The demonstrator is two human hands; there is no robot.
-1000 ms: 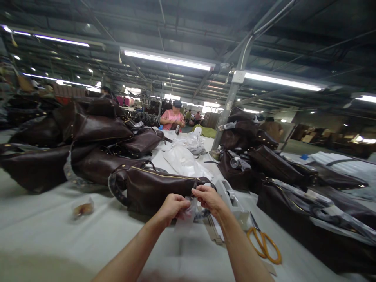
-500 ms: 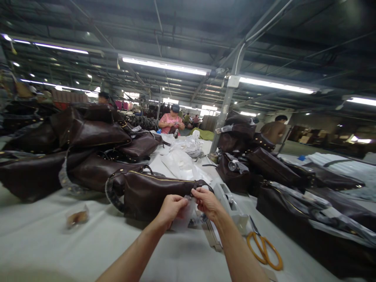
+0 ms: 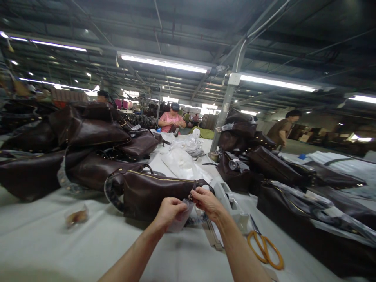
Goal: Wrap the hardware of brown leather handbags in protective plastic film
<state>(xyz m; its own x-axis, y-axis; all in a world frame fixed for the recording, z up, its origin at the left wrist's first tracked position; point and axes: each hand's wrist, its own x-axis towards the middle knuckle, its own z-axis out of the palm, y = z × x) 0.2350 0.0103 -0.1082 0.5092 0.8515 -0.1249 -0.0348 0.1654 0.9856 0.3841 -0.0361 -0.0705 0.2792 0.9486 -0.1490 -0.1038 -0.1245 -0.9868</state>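
Observation:
A dark brown leather handbag (image 3: pixel 155 194) with a gold zip along its top lies on the white-covered table (image 3: pixel 96 250) before me. In front of its right half, my left hand (image 3: pixel 170 211) is closed on a small clear plastic bag (image 3: pixel 179 220). My right hand (image 3: pixel 205 201) pinches a small dark piece at the bag's right end, by the end of the zip; it looks like a zip pull, partly hidden by the fingers. Clear wrapping covers the handle (image 3: pixel 113 196) at the handbag's left end.
Scissors with orange handles (image 3: pixel 266 250) lie right of my right forearm, beside a grey tape dispenser (image 3: pixel 227 197). Brown handbags (image 3: pixel 91 133) are heaped at left, more (image 3: pixel 311 231) at right. A small wrapped piece (image 3: pixel 76 217) lies front left. A person in pink (image 3: pixel 172 121) sits across the table.
My left hand has shifted slightly left with the small plastic bag, which now tilts. The right hand keeps its pinch at the handbag's end. A person at back right has moved rightward.

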